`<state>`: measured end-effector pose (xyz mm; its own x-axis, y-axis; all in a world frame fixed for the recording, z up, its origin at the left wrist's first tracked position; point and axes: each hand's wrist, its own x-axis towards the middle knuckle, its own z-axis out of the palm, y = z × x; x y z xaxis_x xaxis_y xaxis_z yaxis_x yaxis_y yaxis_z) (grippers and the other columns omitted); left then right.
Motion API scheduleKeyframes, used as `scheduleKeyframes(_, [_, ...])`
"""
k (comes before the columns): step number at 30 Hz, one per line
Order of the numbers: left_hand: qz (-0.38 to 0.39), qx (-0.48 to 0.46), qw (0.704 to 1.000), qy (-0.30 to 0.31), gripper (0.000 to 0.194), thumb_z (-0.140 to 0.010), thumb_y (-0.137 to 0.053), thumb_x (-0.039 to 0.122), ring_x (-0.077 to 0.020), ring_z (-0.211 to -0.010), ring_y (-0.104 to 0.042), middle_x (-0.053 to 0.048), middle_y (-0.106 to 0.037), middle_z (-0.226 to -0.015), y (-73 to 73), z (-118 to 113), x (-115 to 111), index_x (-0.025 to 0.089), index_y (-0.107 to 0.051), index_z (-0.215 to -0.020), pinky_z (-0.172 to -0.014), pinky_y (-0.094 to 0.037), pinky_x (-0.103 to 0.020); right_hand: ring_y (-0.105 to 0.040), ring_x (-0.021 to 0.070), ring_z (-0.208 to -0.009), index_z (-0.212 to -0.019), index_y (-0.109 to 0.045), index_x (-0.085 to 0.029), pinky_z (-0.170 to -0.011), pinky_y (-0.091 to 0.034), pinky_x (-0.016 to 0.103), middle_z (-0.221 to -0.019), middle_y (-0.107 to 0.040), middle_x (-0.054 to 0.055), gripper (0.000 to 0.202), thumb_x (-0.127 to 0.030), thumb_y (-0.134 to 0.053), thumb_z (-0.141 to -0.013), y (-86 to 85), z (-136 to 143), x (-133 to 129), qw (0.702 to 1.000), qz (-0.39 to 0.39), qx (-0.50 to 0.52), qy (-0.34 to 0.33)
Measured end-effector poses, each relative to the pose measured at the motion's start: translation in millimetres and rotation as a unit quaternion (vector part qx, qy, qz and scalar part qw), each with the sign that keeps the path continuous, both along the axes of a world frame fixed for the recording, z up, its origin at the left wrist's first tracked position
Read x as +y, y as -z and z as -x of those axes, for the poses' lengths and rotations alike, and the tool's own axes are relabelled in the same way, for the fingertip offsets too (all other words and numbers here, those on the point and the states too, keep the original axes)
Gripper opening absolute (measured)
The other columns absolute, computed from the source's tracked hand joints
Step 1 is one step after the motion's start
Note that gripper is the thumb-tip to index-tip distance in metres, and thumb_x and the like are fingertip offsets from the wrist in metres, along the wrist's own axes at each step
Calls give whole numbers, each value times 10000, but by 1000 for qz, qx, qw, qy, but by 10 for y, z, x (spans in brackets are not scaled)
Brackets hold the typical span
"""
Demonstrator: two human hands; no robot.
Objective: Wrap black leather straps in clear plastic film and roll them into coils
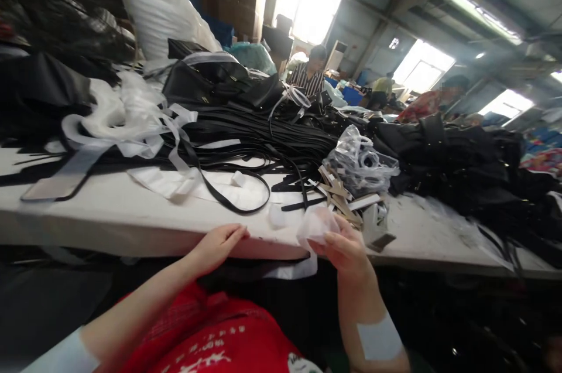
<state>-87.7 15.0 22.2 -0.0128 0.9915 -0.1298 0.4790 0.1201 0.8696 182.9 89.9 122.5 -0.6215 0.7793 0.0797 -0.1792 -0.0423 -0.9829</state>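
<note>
- Pinched between thumb and fingers of the right hand (346, 249), at the table's (417, 235) front edge: translucent white sheet (315, 225), spreading leftward past the fingertips.
- Well left of the sheet, near the same edge: left hand (223, 244), thumb and fingertips drawn together; cannot tell whether gripping anything.
- Just behind the sheet: brown and white strips (338, 192), beside a clear plastic bundle (362, 165).
- Toward the rear edge: long black straps (263, 128), heaped.

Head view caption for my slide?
Right hand holding filmy white material at a table, left hand apart, black straps piled beyond.
</note>
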Motion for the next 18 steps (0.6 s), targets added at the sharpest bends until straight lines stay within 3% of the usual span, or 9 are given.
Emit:
scheduleKeyframes(3, [-106, -77, 991, -33, 514, -931, -306, 534, -257, -1075, -602, -75, -710, -1098, -351, -48, 92, 186, -669, -1037, -1004, -417, -406, -484, 110, -540, -871, -625, -152, -524, -376, 238, -635, -547, -8, 323, -438, -725, -761, -153, 329, 62, 995, -27, -21, -96])
scheduleKeyframes(5, [-154, -137, 978, -34, 551, -947, -280, 548, -266, -1136, -582, -89, -689, -1167, -501, -79, 131, 171, -643, -1118, -1048, -391, -429, -493, 105, -569, -886, -620, -147, -546, -381, 229, -665, -560, -7, 309, -423, -713, -783, -271, 476, 82, 989, -49, -40, -136])
scheduleKeyframes(9, [-202, -243, 949, 10, 631, -929, -274, 624, -294, -1208, -544, -116, -652, -1243, -633, -105, 166, 157, -592, -1210, -1066, -381, -446, -489, 102, -615, -917, -610, -140, -575, -384, 217, -700, -551, -15, 309, -423, -677, -812, -378, 605, 133, 963, -103, -113, -224])
scheduleKeyframes(11, [-174, -238, 954, 50, 608, -908, -331, 640, -284, -1125, -586, -97, -675, -1179, -638, -115, 156, 169, -613, -1170, -988, -444, -416, -468, 97, -627, -913, -611, -143, -576, -362, 210, -710, -537, -25, 276, -401, -653, -827, -339, 611, 155, 940, -164, -173, -243])
scheduleKeyframes(15, [-58, -169, 976, 122, 439, -848, -519, 570, -187, -731, -623, -24, -686, -817, -553, -191, 109, 161, -651, -937, -655, -495, -279, -402, 92, -596, -719, -563, -164, -554, -288, 219, -636, -460, -55, 208, -329, -650, -812, -120, 527, 156, 861, -335, -348, -159])
scheduleKeyframes(18, [1, -156, 984, 84, 395, -817, -589, 461, -142, -568, -580, 35, -632, -686, -442, -278, 85, 179, -573, -1093, -548, -459, -246, -459, 113, -631, -728, -574, -181, -590, -302, 235, -661, -525, -43, 83, -204, -629, -785, 64, 431, 135, 800, -405, -436, -71])
